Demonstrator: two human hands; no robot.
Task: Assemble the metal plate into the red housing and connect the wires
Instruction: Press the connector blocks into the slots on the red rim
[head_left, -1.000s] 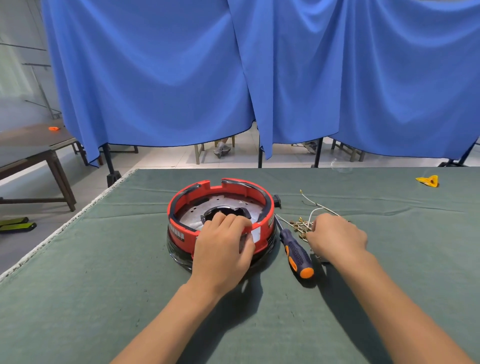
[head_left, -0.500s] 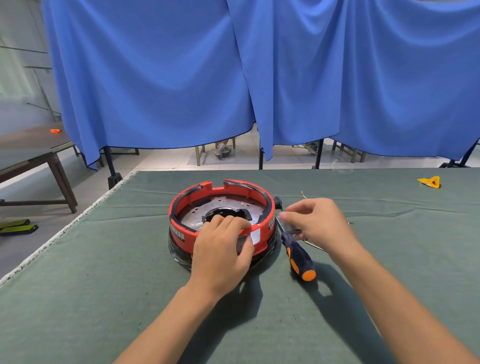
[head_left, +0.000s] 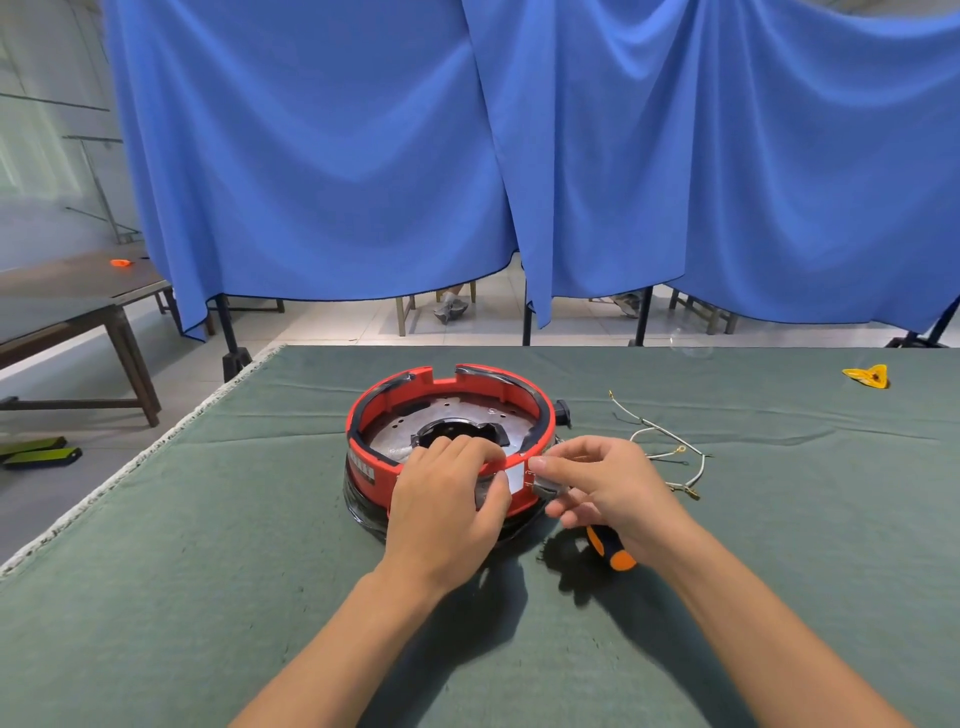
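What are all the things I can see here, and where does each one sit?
Round red plastic housing: one, red with black base, centre of table.
Perforated metal plate: one, silver, inside the housing.
White wires with brass terminals: a loose bundle, right of the housing.
Screwdriver handle: one, black and orange, under the right hand.
Yellow plastic piece: one, far right of table.
Green felt table cover: one, dark green.
Blue curtain: blue, behind the table.
Wooden side table: one, brown, far left.
Left hand: rests over the housing's near rim.
Right hand: fingers pinch a small part at the housing's side.
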